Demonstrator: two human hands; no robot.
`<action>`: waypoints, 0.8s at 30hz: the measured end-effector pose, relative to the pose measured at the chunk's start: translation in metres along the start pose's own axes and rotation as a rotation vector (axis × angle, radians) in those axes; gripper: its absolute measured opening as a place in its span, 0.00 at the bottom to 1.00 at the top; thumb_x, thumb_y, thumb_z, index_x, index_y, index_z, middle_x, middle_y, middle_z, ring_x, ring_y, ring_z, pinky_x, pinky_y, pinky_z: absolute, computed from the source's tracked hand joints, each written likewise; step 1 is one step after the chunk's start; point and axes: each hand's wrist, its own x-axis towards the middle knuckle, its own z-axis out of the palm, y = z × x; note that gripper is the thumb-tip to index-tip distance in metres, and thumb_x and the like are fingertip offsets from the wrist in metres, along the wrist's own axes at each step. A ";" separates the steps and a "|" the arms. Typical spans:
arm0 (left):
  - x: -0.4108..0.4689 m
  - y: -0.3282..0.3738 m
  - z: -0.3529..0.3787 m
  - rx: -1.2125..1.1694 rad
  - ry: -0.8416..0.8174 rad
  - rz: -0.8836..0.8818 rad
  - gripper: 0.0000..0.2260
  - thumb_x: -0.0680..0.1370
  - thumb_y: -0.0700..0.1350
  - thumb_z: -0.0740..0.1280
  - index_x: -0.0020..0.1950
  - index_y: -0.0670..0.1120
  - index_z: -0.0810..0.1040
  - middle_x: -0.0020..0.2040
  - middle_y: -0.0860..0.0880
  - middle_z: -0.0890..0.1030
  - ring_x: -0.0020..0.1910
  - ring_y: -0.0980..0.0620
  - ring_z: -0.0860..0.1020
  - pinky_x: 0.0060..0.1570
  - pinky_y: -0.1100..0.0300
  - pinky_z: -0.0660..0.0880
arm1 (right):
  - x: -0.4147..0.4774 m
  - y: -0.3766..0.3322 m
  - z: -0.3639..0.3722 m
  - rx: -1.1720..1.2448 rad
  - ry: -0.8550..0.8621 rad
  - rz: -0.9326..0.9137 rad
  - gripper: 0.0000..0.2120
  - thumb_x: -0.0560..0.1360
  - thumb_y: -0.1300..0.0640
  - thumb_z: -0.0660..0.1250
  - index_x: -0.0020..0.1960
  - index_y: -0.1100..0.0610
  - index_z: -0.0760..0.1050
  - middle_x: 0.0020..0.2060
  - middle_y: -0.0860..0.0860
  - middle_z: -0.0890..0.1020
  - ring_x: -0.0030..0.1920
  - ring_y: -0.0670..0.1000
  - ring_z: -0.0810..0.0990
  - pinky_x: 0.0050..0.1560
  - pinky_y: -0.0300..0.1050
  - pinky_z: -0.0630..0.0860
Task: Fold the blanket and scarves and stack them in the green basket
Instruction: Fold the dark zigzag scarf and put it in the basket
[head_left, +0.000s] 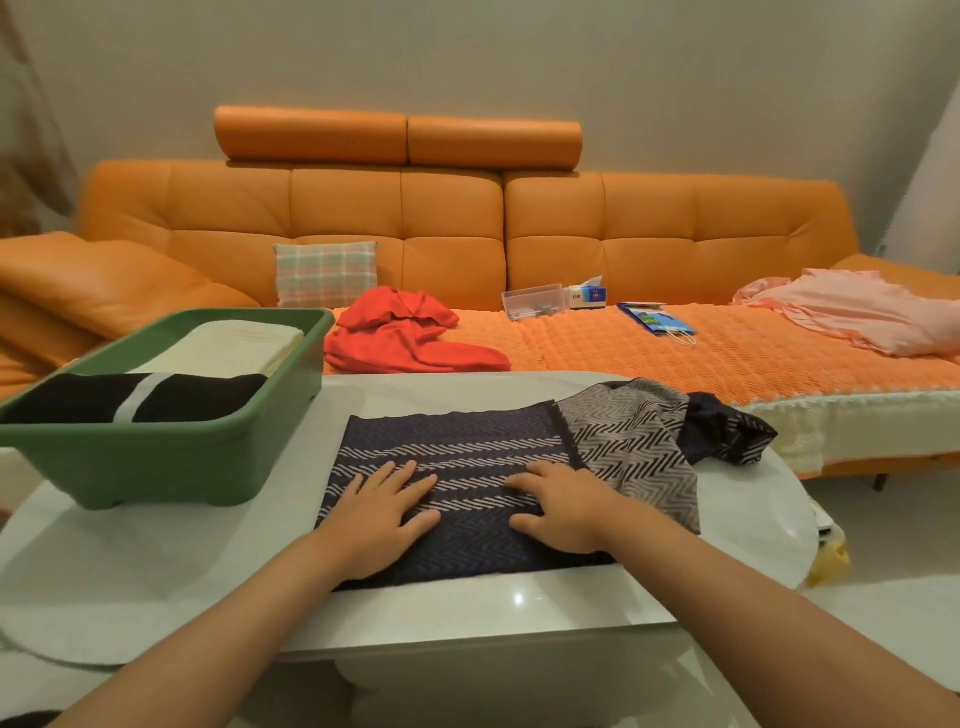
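Observation:
A navy scarf with a pale zigzag pattern (467, 441) lies spread on the white table (493, 608); its right end is bunched and shows a grey reverse side. My left hand (384, 512) and my right hand (561, 506) rest flat on it, palms down, fingers spread. The green basket (156, 452) stands at the table's left and holds a folded cream blanket (234, 345) and a folded black scarf with a white stripe (140, 402). A crumpled red scarf (405, 332) lies on the sofa behind the table.
An orange sofa (467, 223) spans the back, bearing a plaid cushion (326, 273), a clear plastic box (532, 300), a tissue box (589, 293), a blue paper bag (655, 319) and a pink garment (852, 312). A yellow object (831, 561) sits on the floor at right.

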 end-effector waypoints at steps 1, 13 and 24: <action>-0.001 -0.002 -0.001 -0.054 0.091 -0.005 0.25 0.82 0.62 0.50 0.79 0.59 0.56 0.80 0.55 0.54 0.79 0.52 0.51 0.77 0.50 0.50 | 0.004 -0.003 0.001 -0.048 0.011 0.020 0.27 0.80 0.36 0.57 0.75 0.45 0.63 0.72 0.53 0.67 0.72 0.57 0.65 0.73 0.58 0.60; -0.012 -0.041 -0.017 0.079 0.309 -0.531 0.16 0.78 0.52 0.59 0.59 0.43 0.74 0.59 0.43 0.75 0.60 0.43 0.72 0.57 0.51 0.71 | 0.053 -0.091 0.028 0.024 0.028 -0.164 0.29 0.83 0.38 0.49 0.81 0.45 0.47 0.81 0.53 0.45 0.80 0.55 0.42 0.78 0.60 0.42; 0.028 0.004 -0.060 -0.637 0.474 -0.310 0.05 0.82 0.45 0.61 0.50 0.45 0.71 0.49 0.44 0.79 0.51 0.43 0.77 0.48 0.53 0.70 | 0.049 -0.070 -0.011 0.752 0.321 -0.041 0.16 0.80 0.52 0.63 0.67 0.49 0.76 0.60 0.50 0.80 0.56 0.50 0.80 0.60 0.48 0.76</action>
